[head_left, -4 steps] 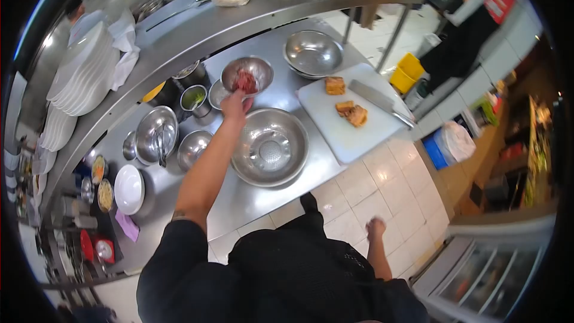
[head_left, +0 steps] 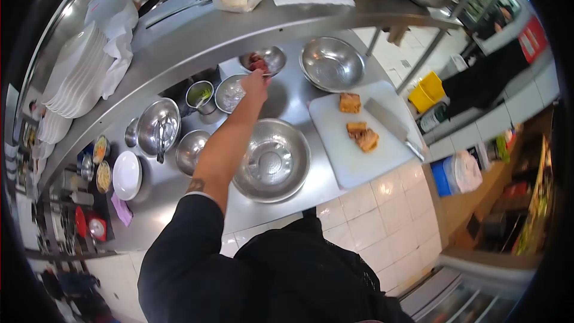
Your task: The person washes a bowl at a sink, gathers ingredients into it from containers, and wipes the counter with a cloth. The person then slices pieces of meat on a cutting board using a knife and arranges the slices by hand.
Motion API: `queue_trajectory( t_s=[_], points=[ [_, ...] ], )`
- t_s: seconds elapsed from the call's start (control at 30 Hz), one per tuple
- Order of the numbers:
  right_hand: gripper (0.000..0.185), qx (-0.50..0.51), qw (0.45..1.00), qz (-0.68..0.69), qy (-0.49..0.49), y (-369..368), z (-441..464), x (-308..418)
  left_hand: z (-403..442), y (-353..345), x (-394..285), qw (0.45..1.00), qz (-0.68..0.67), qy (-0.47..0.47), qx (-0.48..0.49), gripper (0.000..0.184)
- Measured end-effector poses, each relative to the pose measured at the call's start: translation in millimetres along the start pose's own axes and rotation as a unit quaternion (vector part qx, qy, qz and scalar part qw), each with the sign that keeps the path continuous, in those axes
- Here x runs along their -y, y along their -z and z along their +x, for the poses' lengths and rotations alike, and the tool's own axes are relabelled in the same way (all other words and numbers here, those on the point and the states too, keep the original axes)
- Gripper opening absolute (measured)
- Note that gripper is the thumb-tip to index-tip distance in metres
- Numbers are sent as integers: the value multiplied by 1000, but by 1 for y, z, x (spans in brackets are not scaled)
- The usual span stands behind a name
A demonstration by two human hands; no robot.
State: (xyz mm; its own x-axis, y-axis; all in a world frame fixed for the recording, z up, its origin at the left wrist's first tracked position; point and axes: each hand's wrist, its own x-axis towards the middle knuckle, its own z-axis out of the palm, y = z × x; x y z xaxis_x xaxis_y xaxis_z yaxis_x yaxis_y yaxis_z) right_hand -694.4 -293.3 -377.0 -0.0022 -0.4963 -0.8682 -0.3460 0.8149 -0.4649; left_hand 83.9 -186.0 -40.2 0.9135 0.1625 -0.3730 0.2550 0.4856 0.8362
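My left hand [head_left: 256, 85] reaches far out over the counter, its fingers closed at the near rim of a small steel bowl [head_left: 277, 60]. Red raw meat [head_left: 258, 63] lies in that bowl, partly behind the fingers. The shelf edge overlaps the bowl's far side. Just left of my hand is another small metal bowl [head_left: 226, 93]. Beneath my forearm stands a large steel bowl [head_left: 272, 188]. My right hand is out of view.
A white cutting board [head_left: 341, 164] carries browned meat chunks [head_left: 363, 137] and a cleaver [head_left: 387, 118]. Behind are a stacked steel bowl [head_left: 332, 63] and the overhanging shelf [head_left: 287, 27]. Left stand a bowl with tongs [head_left: 159, 137], a white plate [head_left: 127, 175] and a pot with greens [head_left: 202, 97].
My left hand and the bowl of meat have moved farther away, toward and partly under the shelf edge. My right hand has left the view. The camera view has shifted.
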Motion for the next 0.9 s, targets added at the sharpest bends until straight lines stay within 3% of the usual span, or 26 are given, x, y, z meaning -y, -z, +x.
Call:
queue_trajectory(
  t_s=[0.13, 0.23, 0.27, 0.3, 0.37, 0.4, 0.43, 0.47, 0.5, 0.53, 0.6, 0.63, 0.67, 0.7, 0.77, 0.8, 0.87, 0.9],
  points=[
    [2, -2, 997, -53, -59, 12, 24, 69, 21, -33, 55, 995, 59, 59, 57, 26],
    [6, 23, 993, -95, -61, 4, 45, 110, -29, -2, 33, 984, 171, 9, 42, 25],
    [7, 33, 992, -107, -52, -3, 54, 125, 3, 33, 59, 968, 183, -151, -78, 26],
    [9, 44, 991, -115, -44, -10, 62, 141, 37, 73, 78, 913, 186, -306, -195, 27],
    [11, 69, 989, -133, -14, -28, 84, 173, -17, 84, 19, 924, 58, -196, -323, 45],
    [13, 87, 986, -141, 7, -38, 99, 190, -2, 109, 18, 920, 48, -202, -332, 45],
    [14, 106, 983, -147, 28, -51, 114, 208, 14, 134, 22, 849, 441, -193, -220, 42],
    [15, 120, 979, -158, 50, -64, 127, 226, 24, 153, 24, 631, 759, -143, -73, 39],
    [15, 128, 975, -172, 59, -78, 115, 246, 24, 155, 23, 629, 762, -146, -46, 34],
    [17, 147, 963, -199, 107, -100, 90, 277, 27, 151, 21, 629, 763, -148, -25, 29],
    [20, 179, 936, -258, 161, -129, 76, 314, 49, 162, 37, 814, 560, -152, -33, 20],
    [20, 201, 933, -265, 136, -137, 76, 321, 104, 186, 83, 899, 333, -273, -82, 20],
    [20, 220, 931, -270, 109, -142, 79, 326, 45, 163, 41, 939, 240, -199, -148, 16],
    [20, 241, 928, -271, 83, -152, 85, 329, -26, 135, -11, 957, 129, -135, -222, 13],
    [20, 260, 910, -313, 75, -176, 82, 319, -113, 171, -53, 935, 216, -202, -196, 13],
    [20, 273, 897, -340, 75, -192, 78, 312, -143, 210, -59, 927, 202, -214, -232, 13],
    [20, 308, 856, -409, 72, -225, 65, 286, -224, 311, -67, 942, 85, -284, -157, 17],
    [20, 326, 829, -448, 72, -242, 55, 268, -282, 364, -66, 947, 72, -260, -173, 20]
  ],
)
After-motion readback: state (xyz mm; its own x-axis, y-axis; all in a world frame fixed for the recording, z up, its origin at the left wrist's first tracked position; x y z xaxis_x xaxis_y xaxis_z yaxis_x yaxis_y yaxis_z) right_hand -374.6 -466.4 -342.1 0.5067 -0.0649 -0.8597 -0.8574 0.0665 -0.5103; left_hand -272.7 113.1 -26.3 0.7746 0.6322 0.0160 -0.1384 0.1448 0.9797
